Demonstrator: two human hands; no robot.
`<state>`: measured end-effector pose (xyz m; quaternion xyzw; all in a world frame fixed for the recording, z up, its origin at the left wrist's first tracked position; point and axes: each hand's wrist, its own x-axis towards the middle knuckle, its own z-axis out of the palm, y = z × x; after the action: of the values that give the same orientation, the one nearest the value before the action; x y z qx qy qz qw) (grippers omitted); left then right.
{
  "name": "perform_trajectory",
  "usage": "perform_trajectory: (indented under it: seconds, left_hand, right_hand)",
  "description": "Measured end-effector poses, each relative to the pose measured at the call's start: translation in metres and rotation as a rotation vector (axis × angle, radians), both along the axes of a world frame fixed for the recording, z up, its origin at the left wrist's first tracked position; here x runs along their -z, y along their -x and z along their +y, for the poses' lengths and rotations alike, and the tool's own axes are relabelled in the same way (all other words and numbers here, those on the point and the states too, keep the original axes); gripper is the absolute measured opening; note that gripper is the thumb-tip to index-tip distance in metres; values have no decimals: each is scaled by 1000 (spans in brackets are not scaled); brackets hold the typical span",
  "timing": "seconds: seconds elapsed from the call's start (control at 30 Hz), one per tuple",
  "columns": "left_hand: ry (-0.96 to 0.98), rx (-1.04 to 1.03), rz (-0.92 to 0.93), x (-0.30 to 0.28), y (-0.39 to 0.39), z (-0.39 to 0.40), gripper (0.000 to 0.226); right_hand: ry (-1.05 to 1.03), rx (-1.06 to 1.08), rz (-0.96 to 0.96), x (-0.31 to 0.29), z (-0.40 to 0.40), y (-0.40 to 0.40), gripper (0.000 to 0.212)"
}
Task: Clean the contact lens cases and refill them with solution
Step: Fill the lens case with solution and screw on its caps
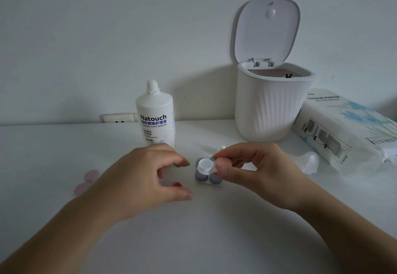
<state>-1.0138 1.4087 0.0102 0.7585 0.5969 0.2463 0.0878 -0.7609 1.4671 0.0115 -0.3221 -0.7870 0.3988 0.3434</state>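
Note:
My right hand (255,166) pinches a white contact lens case (205,166) a little above the table, one open well facing me. Under it lies a second case with grey-purple caps (207,179), and a green cap (211,157) peeks out behind. My left hand (146,179) hovers just left of these, fingers curled and apart, holding nothing. The white solution bottle (155,119) stands uncapped behind my left hand. Two pink caps (87,180) rest on the table at the left.
A white ribbed bin (271,110) with its lid up stands at the back right. A tissue paper pack (348,132) lies to its right, with a clear plastic piece (308,160) in front. A small white cap (223,147) lies behind my right hand. A wall socket (118,119) sits at table level.

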Motion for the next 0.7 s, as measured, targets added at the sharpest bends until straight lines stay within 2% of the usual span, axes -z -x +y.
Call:
perform_trajectory:
  seconds: [0.2, 0.37, 0.47, 0.6, 0.7]
  left_hand:
    - [174, -82, 110, -1, 5, -2, 44]
    - [177, -77, 87, 1, 2, -1, 26]
    - [173, -60, 17, 3, 1, 0, 24]
    - [32, 45, -192, 6, 2, 4, 19]
    - [-4, 93, -311, 9, 2, 6, 25]
  right_hand:
    - [-12, 14, -30, 2, 1, -1, 17]
    - [-25, 16, -30, 3, 1, -1, 16]
    - [-17, 19, -24, 4, 2, -1, 12]
    - [-15, 16, -20, 4, 2, -2, 12]
    - [-21, 11, -31, 3, 2, -2, 11]
